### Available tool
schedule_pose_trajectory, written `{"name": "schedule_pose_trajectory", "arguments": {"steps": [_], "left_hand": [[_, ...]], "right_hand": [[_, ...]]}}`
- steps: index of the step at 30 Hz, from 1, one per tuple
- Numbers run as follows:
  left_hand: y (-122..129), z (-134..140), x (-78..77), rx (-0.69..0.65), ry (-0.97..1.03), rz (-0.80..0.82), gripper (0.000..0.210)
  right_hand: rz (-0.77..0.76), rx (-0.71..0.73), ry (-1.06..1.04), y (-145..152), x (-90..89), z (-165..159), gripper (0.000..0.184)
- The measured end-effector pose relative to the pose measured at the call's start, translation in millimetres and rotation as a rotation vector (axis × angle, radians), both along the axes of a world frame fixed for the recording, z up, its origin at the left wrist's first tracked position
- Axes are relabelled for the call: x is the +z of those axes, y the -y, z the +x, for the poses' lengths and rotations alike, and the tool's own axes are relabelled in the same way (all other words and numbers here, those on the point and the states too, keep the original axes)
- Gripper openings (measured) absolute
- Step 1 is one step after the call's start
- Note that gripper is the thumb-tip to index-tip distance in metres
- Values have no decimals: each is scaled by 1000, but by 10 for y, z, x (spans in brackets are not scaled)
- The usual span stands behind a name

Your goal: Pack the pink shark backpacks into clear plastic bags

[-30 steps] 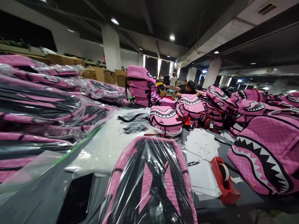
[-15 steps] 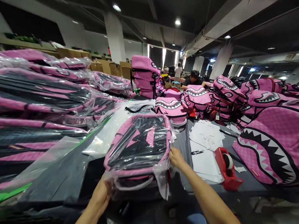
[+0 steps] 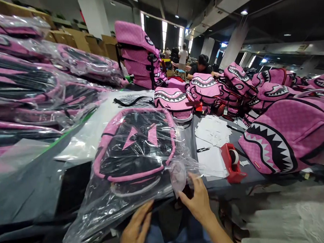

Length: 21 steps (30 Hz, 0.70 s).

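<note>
A pink and black backpack lies back-side up on the table in front of me, inside a clear plastic bag. The bag's loose end spreads toward me over the table edge. My left hand is at that near edge, fingers stretched out along the plastic. To the right, my right hand has its thumb and fingers apart, beside a whitish bunched flap at the backpack's near right corner. Whether its fingertips touch the plastic is hard to tell.
Bagged backpacks are piled on the left. Right of the bag lie white papers, a black pen and a red tape dispenser. A large pink shark-mouth backpack stands further right. Another person is behind the far backpacks.
Both hands have let go of the bagged backpack's sides and moved to its near edge. The plastic's loose end now spreads toward me. The view has turned right and down.
</note>
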<state>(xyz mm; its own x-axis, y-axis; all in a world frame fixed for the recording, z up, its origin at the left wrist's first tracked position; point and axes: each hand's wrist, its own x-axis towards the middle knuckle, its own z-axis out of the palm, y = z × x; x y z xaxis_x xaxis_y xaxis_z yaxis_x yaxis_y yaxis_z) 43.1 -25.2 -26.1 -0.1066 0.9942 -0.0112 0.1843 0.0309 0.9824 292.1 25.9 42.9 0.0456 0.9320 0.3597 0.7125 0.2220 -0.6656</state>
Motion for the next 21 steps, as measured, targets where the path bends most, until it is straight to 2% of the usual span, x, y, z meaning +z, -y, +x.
{"name": "schedule_pose_trajectory", "arguments": {"steps": [1,3,6,8,9,12,14,16,17,20,21], "left_hand": [[-132,217,94,-62,-6,52,49],[-409,551,259,-64,60,43,56],[-745,786,395,0,300,-208,67],[-860,817,424,-7,418,-318,66],[-880,816,431,-22,449,-332,63],[-839,811,453,-101,531,-359,60],[-785,838,465,-160,570,-387,59],[-751,890,459,-196,566,-397,55],[-745,920,448,-197,553,-388,53],[-751,1007,402,-175,517,-339,56],[-753,1029,395,-156,505,-323,58]], "right_hand": [[34,-18,59,-128,37,-89,68],[0,-25,94,-403,84,-175,74],[-179,83,-96,-632,109,-138,54],[-300,181,-340,-598,123,-56,36],[-369,223,-480,-539,130,-5,34],[-617,307,-852,-317,126,175,44],[-708,306,-923,-198,87,315,50],[-662,242,-770,-113,32,469,46],[-582,181,-624,-74,11,543,42],[-184,-49,-107,66,13,676,33],[-57,-75,35,119,32,664,34]]}}
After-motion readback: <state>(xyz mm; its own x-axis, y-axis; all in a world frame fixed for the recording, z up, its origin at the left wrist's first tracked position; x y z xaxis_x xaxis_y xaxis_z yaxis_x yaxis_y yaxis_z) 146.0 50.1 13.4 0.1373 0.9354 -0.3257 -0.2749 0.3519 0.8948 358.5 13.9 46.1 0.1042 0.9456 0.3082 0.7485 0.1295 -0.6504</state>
